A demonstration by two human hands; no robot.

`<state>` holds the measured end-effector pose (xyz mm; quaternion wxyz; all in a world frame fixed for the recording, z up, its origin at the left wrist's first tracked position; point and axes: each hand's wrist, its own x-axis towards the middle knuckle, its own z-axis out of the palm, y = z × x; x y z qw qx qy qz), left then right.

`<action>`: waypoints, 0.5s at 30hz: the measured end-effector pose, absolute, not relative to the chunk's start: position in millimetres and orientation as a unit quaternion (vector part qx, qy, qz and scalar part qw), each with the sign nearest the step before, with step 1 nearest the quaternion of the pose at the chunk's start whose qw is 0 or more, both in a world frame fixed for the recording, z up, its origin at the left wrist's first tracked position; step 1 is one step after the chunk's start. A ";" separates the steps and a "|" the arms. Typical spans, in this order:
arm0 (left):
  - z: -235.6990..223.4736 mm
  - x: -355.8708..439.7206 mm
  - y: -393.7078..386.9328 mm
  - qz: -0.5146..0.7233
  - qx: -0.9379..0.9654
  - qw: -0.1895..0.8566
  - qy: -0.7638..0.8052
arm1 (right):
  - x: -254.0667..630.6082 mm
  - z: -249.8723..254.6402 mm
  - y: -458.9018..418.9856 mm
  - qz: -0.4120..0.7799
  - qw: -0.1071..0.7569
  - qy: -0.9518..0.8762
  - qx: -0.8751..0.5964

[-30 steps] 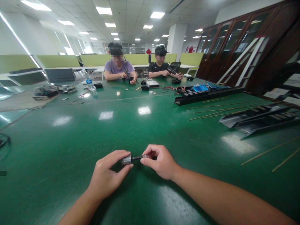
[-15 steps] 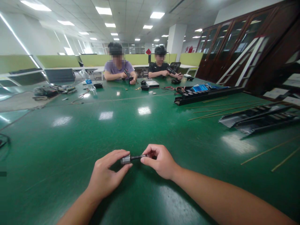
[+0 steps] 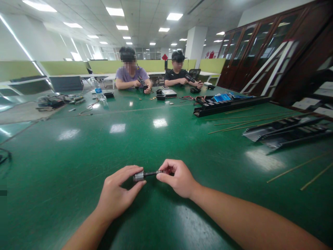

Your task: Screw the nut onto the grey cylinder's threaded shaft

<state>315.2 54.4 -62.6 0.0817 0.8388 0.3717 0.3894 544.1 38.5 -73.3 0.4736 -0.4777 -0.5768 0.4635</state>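
My left hand (image 3: 118,191) holds the silver metal cylinder with a thin dark shaft (image 3: 139,176) by its thick end, fingers above and thumb below. The shaft points right, lying nearly level just over the green table (image 3: 85,152). At its other end, my right hand (image 3: 177,177) pinches the tip between thumb and fingers. Those fingers partly hide a small metal part at the tip, so its kind does not show.
Across the table sit two people (image 3: 132,74), each holding a dark power tool. Black metal channels (image 3: 231,104) and thin brass-coloured rods (image 3: 244,125) lie to the right. A plastic bottle (image 3: 98,91) stands back left; a stepladder (image 3: 270,67) leans beyond.
The cylinder and my left hand have shifted very slightly left. Both hands keep their hold, and my right hand is almost unmoved.
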 end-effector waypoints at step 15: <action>-64.0 314.1 55.9 0.389 0.838 0.081 0.374 | 544.6 -77.1 40.3 0.476 0.474 -0.566 -0.478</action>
